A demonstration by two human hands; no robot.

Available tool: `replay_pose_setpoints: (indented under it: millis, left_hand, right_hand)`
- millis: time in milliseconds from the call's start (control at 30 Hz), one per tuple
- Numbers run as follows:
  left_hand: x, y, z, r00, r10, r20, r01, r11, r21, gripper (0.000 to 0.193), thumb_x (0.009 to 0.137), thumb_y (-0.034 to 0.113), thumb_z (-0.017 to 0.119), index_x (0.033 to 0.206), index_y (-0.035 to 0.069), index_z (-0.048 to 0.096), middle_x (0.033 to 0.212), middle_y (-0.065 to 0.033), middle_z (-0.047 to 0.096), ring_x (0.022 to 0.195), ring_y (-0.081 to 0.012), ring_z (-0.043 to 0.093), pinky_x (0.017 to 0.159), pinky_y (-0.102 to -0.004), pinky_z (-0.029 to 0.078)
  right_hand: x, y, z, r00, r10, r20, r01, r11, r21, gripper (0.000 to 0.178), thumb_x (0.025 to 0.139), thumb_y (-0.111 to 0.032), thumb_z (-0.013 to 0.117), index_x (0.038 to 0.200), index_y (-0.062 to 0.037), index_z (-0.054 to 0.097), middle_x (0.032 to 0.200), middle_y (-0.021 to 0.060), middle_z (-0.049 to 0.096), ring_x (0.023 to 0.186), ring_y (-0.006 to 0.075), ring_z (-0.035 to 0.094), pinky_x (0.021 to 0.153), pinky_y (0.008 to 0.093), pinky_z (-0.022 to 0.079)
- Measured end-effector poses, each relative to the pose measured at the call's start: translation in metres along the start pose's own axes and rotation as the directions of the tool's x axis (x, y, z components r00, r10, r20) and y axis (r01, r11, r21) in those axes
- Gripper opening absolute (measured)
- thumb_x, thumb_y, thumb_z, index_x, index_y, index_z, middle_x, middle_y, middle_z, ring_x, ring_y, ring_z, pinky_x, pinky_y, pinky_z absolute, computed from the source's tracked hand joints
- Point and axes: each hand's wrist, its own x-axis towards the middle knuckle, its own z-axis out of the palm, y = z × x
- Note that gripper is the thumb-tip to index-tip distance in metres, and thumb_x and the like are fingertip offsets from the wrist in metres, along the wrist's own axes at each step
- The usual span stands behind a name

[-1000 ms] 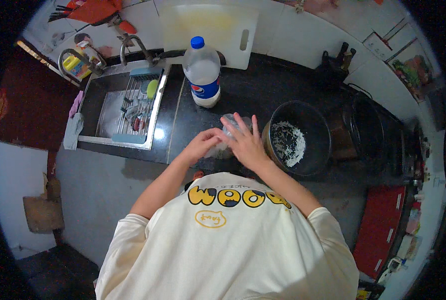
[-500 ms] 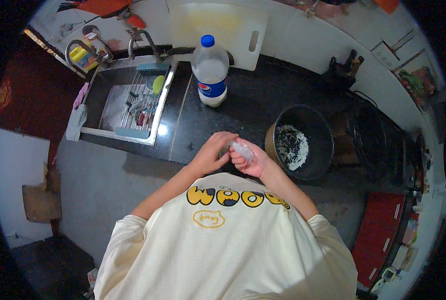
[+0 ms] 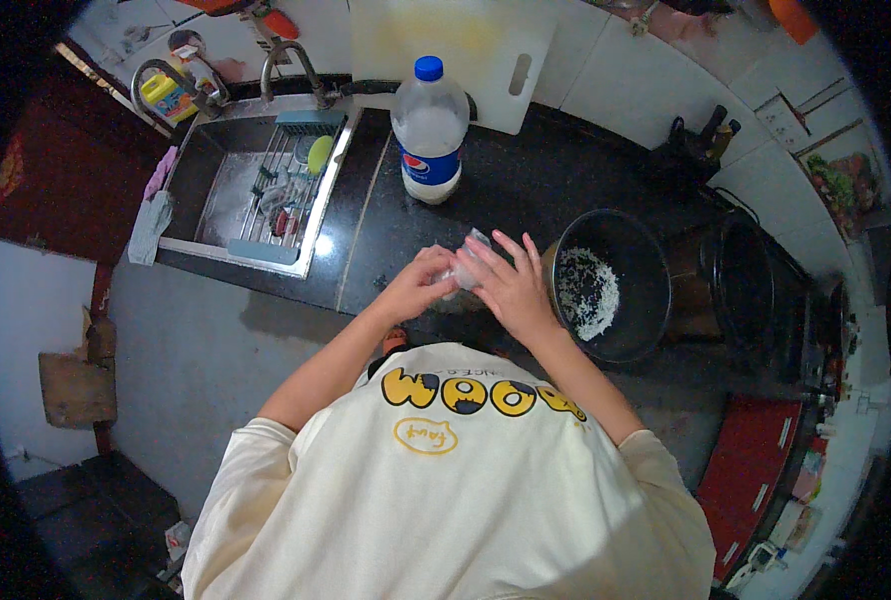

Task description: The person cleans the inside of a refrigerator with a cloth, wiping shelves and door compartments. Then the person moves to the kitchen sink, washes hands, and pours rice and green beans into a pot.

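A crumpled piece of clear plastic (image 3: 463, 272), perhaps a small bag, is between my two hands above the counter's front edge. My left hand (image 3: 418, 286) is closed on its left side, fingers bent round it. My right hand (image 3: 514, 290) grips it from the other side with the back of the hand up; its outer fingers are stretched out and apart. Right of my right hand stands a dark pot (image 3: 646, 300) with white grains, like rice, on its bottom. Beyond my hands is a large clear bottle (image 3: 432, 120) with a blue cap, partly filled with something white.
At the left is a steel sink (image 3: 198, 190) with a drying rack (image 3: 264, 250) across it. A white cutting board (image 3: 456, 40) leans on the back wall. A second dark pot (image 3: 746, 285) stands at the right, and a knife holder (image 3: 694, 150) behind it.
My right hand has turned from a palm-up fist round the plastic to back up, with its outer fingers stretched out. The plastic has shifted up and left between both hands.
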Motion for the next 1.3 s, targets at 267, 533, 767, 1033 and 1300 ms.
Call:
replay_pose_setpoints:
  millis: [267,533,767,1033,1300]
  left_hand:
    - [-0.015,0.059,-0.006,0.889,-0.434,-0.146,0.458,0.852,0.255,0.034,0.082,0.018,0.074,0.108,0.001,0.061,0.107,-0.0151,0.062,0.091,-0.0238,0.061,0.076,-0.0326,0.049]
    - [-0.02,0.026,0.003,0.85,-0.51,-0.133,0.482,0.854,-0.198,0.035,0.08,0.006,0.072,0.111,0.0,0.057,0.1,-0.0101,0.064,0.089,-0.0168,0.062,0.078,-0.0298,0.05]
    - [-0.022,0.026,0.002,0.923,-0.353,-0.155,0.357,0.934,-0.005,0.033,0.084,-0.005,0.06,0.115,0.003,0.054,0.1,-0.0048,0.059,0.09,-0.0123,0.058,0.079,-0.0268,0.049]
    - [-0.018,0.034,0.008,0.924,-0.331,-0.193,0.312,0.942,-0.123,0.031,0.082,0.003,0.066,0.112,0.001,0.055,0.101,-0.0109,0.062,0.091,-0.0184,0.061,0.079,-0.0304,0.051]
    - [-0.015,0.011,0.008,0.889,-0.399,-0.223,0.322,0.893,-0.316,0.032,0.084,0.01,0.071,0.11,0.003,0.054,0.095,-0.006,0.062,0.087,-0.0142,0.06,0.076,-0.0286,0.051]
  right_hand:
    - [-0.022,-0.001,0.032,0.783,0.445,0.435,-0.619,0.625,0.475,0.02,0.094,-0.017,0.058,0.108,-0.0028,0.061,0.096,0.0113,0.064,0.084,0.0217,0.063,0.069,0.0336,0.049]
    - [-0.02,-0.019,0.039,0.521,0.336,0.785,-0.686,-0.382,0.619,0.019,0.096,-0.019,0.057,0.107,-0.0055,0.062,0.087,0.0018,0.064,0.074,0.009,0.058,0.061,0.0215,0.044]
    - [-0.003,-0.034,0.048,0.623,0.525,0.58,-0.766,0.263,0.586,0.008,0.088,-0.012,0.065,0.086,-0.0062,0.06,0.075,0.0042,0.063,0.064,0.0117,0.059,0.056,0.0272,0.046]
    - [-0.009,-0.021,0.066,0.733,0.641,0.228,-0.618,0.49,0.615,0.019,0.078,-0.011,0.071,0.084,-0.0043,0.055,0.071,0.0117,0.062,0.06,0.0237,0.06,0.055,0.0354,0.046]
    - [-0.004,-0.038,0.031,0.834,0.493,0.247,-0.486,0.443,0.753,0.049,0.083,-0.008,0.07,0.127,-0.0106,0.05,0.107,0.0117,0.064,0.083,0.0169,0.064,0.067,0.0303,0.052]
